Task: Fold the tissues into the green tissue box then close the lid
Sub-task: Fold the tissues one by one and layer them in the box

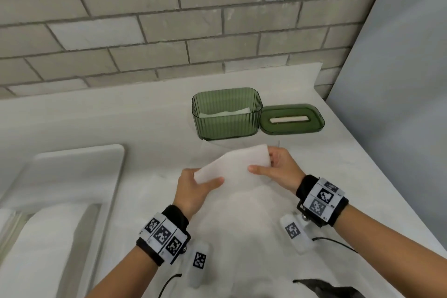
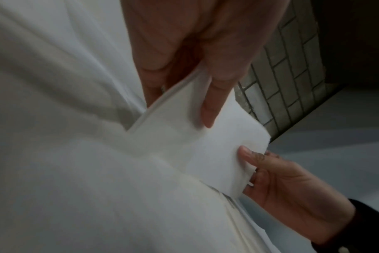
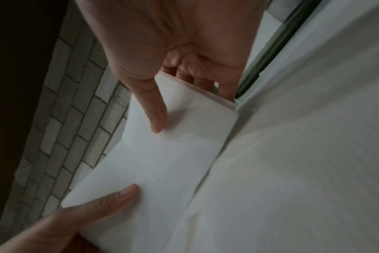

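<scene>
A folded white tissue [image 1: 235, 166] is lifted above the counter between both hands. My left hand [image 1: 193, 187] pinches its near left corner, thumb on top. My right hand [image 1: 273, 169] pinches its far right end, thumb on top and fingers behind. The wrist views show the same tissue [image 2: 206, 145] [image 3: 162, 154] held thumb over fingers at each end. The green ribbed tissue box [image 1: 226, 113] stands open behind the hands with white tissue lying inside. Its green lid [image 1: 291, 118], with a slot, lies flat at the box's right side.
More white tissue sheets [image 1: 242, 225] are spread on the white counter [image 1: 121, 116] under my hands. A white tray [image 1: 77, 172] sits at the left. A brick wall [image 1: 169, 19] backs the counter, whose right edge runs diagonally past the lid.
</scene>
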Motion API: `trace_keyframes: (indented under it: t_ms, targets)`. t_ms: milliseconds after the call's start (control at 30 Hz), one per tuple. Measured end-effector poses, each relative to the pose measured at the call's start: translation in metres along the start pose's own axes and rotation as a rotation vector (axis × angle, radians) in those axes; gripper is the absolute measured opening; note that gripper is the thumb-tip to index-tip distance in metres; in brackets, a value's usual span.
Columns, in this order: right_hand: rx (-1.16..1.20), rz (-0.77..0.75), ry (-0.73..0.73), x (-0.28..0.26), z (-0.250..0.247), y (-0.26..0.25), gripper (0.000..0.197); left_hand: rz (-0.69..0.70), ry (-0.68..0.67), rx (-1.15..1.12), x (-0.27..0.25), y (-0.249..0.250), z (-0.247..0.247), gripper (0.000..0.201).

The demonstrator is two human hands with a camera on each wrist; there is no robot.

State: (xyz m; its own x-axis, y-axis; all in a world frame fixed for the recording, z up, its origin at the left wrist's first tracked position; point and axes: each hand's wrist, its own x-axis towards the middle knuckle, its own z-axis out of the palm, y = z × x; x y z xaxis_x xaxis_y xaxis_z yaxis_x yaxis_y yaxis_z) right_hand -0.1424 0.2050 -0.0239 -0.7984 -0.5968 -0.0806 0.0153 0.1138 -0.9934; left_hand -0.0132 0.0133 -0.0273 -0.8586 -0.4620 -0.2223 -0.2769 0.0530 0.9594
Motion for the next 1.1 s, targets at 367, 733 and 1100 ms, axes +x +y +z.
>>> trace_keyframes:
  t_ms: [367, 733, 1100]
  targets:
    - [-0.245, -0.188, 0.161, 0.087, -0.025, -0.093, 0.013, 0.285, 0.173, 0.136, 0.088, 0.104, -0.034, 0.05]
    - [-0.816, -0.2, -0.019, 0.182, -0.034, -0.111, 0.041, 0.214, -0.015, 0.854, 0.182, 0.141, -0.019, 0.009]
    - [-1.39, 0.115, -0.426, 0.211, -0.006, -0.099, 0.028, 0.049, -0.297, 1.334, 0.207, 0.132, 0.015, 0.033]
